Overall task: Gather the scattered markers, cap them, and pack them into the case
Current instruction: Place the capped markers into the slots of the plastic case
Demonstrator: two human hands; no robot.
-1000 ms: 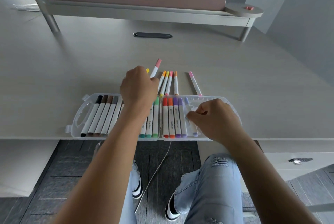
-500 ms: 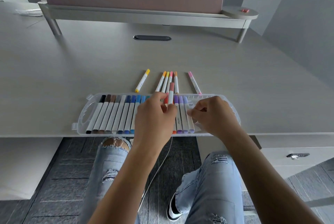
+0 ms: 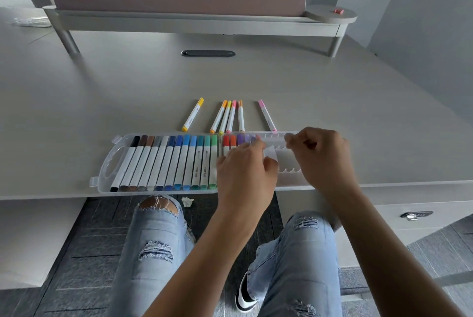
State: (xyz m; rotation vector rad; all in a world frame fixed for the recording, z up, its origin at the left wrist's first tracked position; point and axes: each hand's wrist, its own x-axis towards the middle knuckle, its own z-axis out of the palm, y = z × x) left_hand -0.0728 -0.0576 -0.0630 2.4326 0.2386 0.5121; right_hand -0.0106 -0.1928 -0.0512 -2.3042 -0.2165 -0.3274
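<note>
A clear plastic case (image 3: 107,163) lies along the desk's front edge. Its left half holds a row of capped markers (image 3: 174,160), black through blue to green; red, orange and purple ones (image 3: 233,140) start the right half. My left hand (image 3: 245,173) is closed on a pink-capped marker (image 3: 270,154), laying it beside the purple ones; most of it is hidden. My right hand (image 3: 320,158) grips the case's right part with curled fingers. Loose capped markers lie just beyond the case: a yellow one (image 3: 193,114), a group of several (image 3: 229,117) and a pink one (image 3: 267,115).
A dark cable grommet (image 3: 207,53) sits mid-desk. A raised shelf stands at the back on legs (image 3: 67,42). A drawer handle (image 3: 416,214) shows at the right below the desk. My knees are under the front edge, with a crumpled scrap (image 3: 187,201) on the floor.
My left hand picked a pink-capped marker from the loose ones, brought it back over the case and lowered it into the right half. My right hand stayed on the case, shifting slightly right.
</note>
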